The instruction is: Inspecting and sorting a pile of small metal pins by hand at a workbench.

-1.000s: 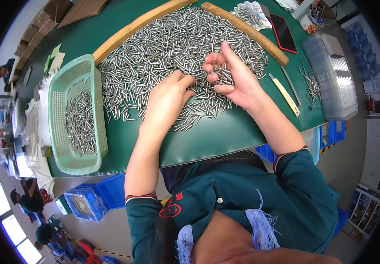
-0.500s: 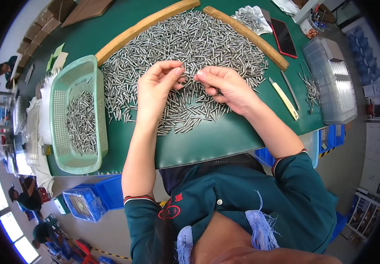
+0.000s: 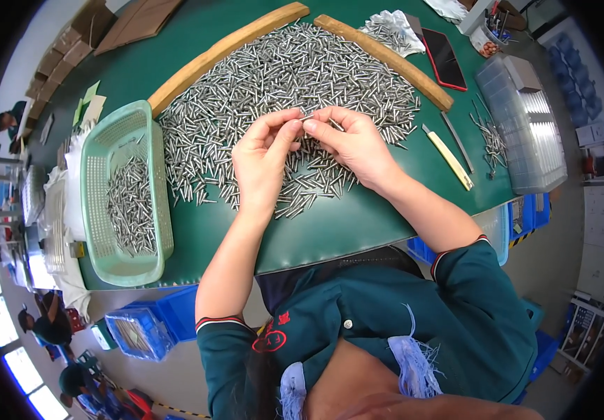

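A broad heap of small metal pins (image 3: 246, 91) covers the middle of the green table (image 3: 330, 234). Over the heap's near part, my left hand (image 3: 267, 157) and my right hand (image 3: 359, 148) come together, thumbs and forefingers pinched tip to tip. A slim metal pin (image 3: 306, 118) shows between the fingertips, held from both sides. The curled lower fingers of each hand hide whatever may lie in the palms. Left of the heap stands a light green plastic basket (image 3: 94, 203) with more metal pins (image 3: 131, 210) in it.
Two wooden strips (image 3: 228, 52) (image 3: 386, 59) border the heap's far side. To the right lie a yellow-handled cutter knife (image 3: 450, 159), a thin metal strip (image 3: 458, 141), a red-edged phone (image 3: 444, 59) and clear plastic boxes (image 3: 522, 133). People (image 3: 50, 323) are at far left.
My hands were a little apart; now their fingertips meet with a pin between them. The left hand has moved right and slightly nearer to me.
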Available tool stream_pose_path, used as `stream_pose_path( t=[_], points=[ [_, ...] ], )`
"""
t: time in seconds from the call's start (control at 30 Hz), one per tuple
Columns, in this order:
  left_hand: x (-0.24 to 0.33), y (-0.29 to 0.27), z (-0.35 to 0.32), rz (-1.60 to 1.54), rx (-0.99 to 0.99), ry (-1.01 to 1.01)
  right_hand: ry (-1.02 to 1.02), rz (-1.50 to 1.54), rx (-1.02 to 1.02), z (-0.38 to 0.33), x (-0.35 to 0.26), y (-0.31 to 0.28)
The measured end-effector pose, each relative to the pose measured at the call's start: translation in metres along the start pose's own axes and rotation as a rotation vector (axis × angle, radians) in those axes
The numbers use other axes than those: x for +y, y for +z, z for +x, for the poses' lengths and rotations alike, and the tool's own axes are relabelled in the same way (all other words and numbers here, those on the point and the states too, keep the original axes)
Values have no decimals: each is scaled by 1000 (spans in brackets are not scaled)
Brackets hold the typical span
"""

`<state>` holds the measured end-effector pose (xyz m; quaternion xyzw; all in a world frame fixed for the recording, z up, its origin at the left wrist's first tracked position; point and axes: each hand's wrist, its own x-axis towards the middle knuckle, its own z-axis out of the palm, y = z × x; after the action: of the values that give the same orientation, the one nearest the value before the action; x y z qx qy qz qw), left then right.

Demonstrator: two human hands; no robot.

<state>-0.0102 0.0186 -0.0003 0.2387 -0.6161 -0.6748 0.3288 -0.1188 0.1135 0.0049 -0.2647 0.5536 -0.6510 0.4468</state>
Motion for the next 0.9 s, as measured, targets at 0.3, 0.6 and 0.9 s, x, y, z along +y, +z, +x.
stream_pose_path(
  t=[0.3,0.6,0.9],
  points=[
    [1,0,1,-48,-102,-113,-161,-88,45,3,5,-4],
    [0,-3,2,-121,-104,-154,-50,2,36,0,1,-1],
    [0,-1,-4,90,-94,4,-13,66,-2,0,-1,-3]
  ],
)
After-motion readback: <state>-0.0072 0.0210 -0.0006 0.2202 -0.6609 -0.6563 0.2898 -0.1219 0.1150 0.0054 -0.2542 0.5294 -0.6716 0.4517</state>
